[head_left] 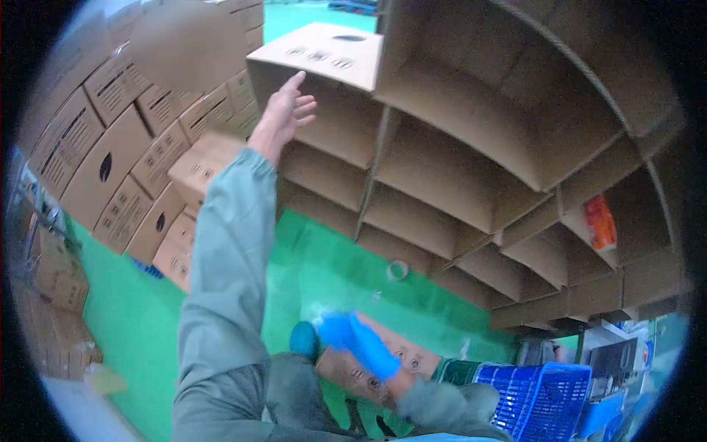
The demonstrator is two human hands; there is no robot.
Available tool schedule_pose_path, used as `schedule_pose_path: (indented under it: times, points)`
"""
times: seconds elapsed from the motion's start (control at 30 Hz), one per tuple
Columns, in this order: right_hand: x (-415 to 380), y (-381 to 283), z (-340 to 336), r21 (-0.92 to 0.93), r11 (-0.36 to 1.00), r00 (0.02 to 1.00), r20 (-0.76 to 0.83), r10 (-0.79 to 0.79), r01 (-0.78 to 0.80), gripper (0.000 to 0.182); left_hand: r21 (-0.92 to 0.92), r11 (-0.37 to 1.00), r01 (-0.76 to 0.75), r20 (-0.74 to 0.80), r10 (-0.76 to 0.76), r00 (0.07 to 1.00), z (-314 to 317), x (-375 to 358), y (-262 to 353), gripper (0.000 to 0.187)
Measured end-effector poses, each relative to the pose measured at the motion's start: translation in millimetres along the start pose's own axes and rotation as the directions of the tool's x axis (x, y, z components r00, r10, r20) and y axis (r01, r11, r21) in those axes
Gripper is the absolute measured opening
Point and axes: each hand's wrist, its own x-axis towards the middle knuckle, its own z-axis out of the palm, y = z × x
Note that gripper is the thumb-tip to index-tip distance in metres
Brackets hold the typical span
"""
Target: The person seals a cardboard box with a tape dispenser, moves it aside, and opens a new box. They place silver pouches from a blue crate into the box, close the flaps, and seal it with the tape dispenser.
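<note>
- Left hand (286,114): bare, raised on an outstretched arm in a grey-green sleeve (224,272). The grip is wide, fingers spread, holding nothing. The fingertips lie against the front edge of the carton (324,59).
- Carton: open-fronted, plain brown, with printed marks and an oval hand-hole on its top face. It sits at the upper left corner of the cardboard rack (471,177), touching the neighbouring compartment.
- Right hand (361,340): low in the view, in a blue glove, blurred. The state of its grip cannot be told. It is just above a flat printed box (398,361) near the person's lap.
- Cardboard rack: rows of open compartments; one on the right holds an orange packet (601,221).
- Blue basket (541,398): lower right, beside the flat printed box.
- Stacked cartons (125,155): left, on the green floor (317,272).
</note>
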Motion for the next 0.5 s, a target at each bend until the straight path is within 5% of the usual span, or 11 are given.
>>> schedule_pose_path:
  times: [0.03, 0.07, 0.13, 0.2, 0.27, 0.37, 0.4, 0.47, 0.5]
  points:
    - [-19, 86, -71, 0.063, 0.997, 0.999, 0.01, -0.034, 0.034, 0.046, -0.118, 0.993, 0.025, 0.002, -0.025, 1.0, 23, 17, -2, 0.094]
    - [-60, 49, -53, -0.164, 0.98, 0.982, -0.17, 0.085, -0.113, 0.048, -0.235, 0.97, 0.06, 0.008, -0.06, 0.998, 46, 34, -6, 0.093]
    - [-141, 58, -75, -0.029, 0.982, 0.925, -0.342, 0.165, -0.185, 0.039, -0.284, 0.954, 0.094, 0.039, -0.086, 0.996, 71, 69, -20, 0.067]
    - [-220, 116, -151, 0.093, 0.993, 0.948, -0.305, 0.096, -0.071, 0.061, -0.434, 0.899, -0.065, 0.001, 0.072, 0.997, 85, 86, -36, 0.042]
    - [-297, 82, -148, -0.014, 0.994, 0.893, -0.437, -0.105, 0.109, 0.048, -0.391, 0.891, -0.231, -0.217, 0.155, 0.964, 78, 83, -30, 0.037]
    - [-369, 54, -107, -0.338, 0.939, 0.57, -0.76, -0.312, 0.063, 0.044, -0.375, 0.802, -0.464, -0.367, 0.331, 0.869, -3, 88, -16, 0.035]
    - [-375, 30, -78, -0.448, 0.894, 0.465, -0.791, -0.397, 0.001, 0.044, -0.23, 0.856, -0.464, -0.421, 0.342, 0.84, -2, 30, 15, 0.038]
    - [-388, 23, -70, -0.523, 0.85, 0.445, -0.776, -0.447, -0.058, 0.044, -0.115, 0.913, -0.392, -0.583, 0.258, 0.77, -46, 11, 56, 0.041]
    - [-401, 26, -68, -0.605, 0.784, 0.435, -0.748, -0.501, -0.136, 0.044, -0.068, 0.891, -0.449, -0.494, 0.361, 0.791, -76, -10, 64, 0.04]
